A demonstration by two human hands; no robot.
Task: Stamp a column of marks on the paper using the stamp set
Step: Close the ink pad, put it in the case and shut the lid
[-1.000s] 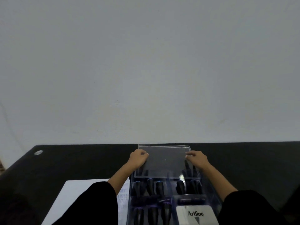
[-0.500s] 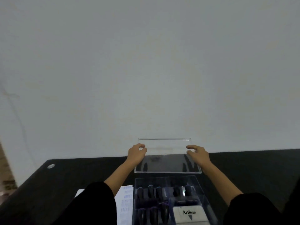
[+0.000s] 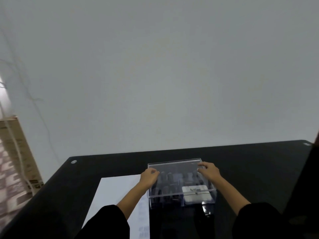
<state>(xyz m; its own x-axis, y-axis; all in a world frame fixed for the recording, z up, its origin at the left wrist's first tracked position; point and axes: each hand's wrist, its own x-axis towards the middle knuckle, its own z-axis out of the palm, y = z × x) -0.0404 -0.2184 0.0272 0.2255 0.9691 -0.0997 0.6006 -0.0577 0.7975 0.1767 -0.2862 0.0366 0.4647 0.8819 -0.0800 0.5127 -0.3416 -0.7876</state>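
A clear plastic stamp set box (image 3: 181, 200) stands on the black table, right of the white paper (image 3: 117, 188). Its clear lid (image 3: 179, 167) lies on top of the box. Through the plastic I see several black stamps (image 3: 170, 178) and a white Artline ink pad (image 3: 196, 189). My left hand (image 3: 149, 177) grips the lid's left edge with curled fingers. My right hand (image 3: 209, 172) holds the lid near its far right corner. A faint column of stamped marks (image 3: 144, 219) runs down the paper's right edge.
The black table (image 3: 259, 169) ends at a white wall behind. A tall cardboard box (image 3: 15, 152) leans at the far left, off the table. A dark shape (image 3: 309, 178) rises at the right edge. A round metal fitting (image 3: 73, 161) marks the table's left corner.
Half a second ago both hands held the lid in the air behind the open box. Now the lid sits down over the box, hands still on it. The view has swung left.
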